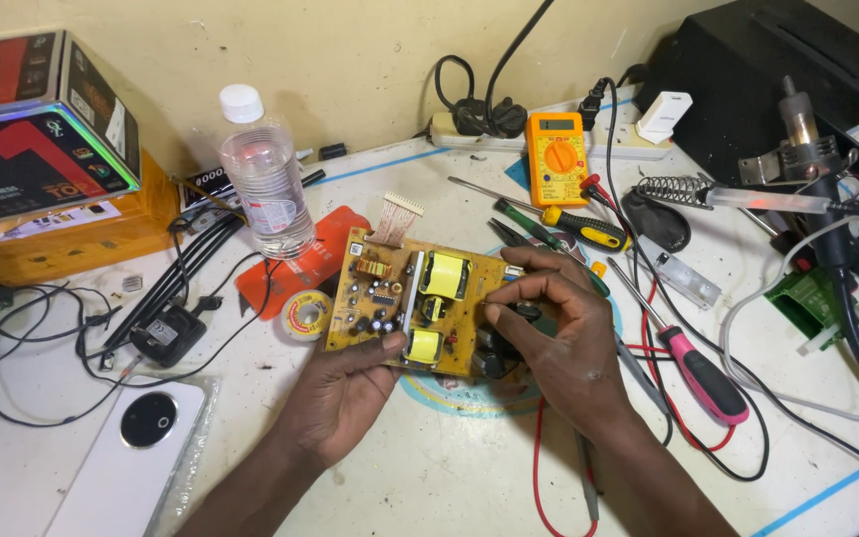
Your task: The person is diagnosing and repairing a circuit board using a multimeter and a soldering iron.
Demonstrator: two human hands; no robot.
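One head-worn camera looks steeply down, close over the cluttered workbench [469, 467].

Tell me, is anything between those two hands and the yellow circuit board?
Nothing visible. The left hand already holds the circuit board by its near edge, thumb on top. The right hand rests on the board's right end, fingers curled over the parts there. The solder roll and plastic bottle lie off to the left, clear of both hands.

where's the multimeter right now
In the head view, the orange multimeter lies at the back of the table, right of centre, in front of the power strip and just behind the yellow-handled screwdriver.
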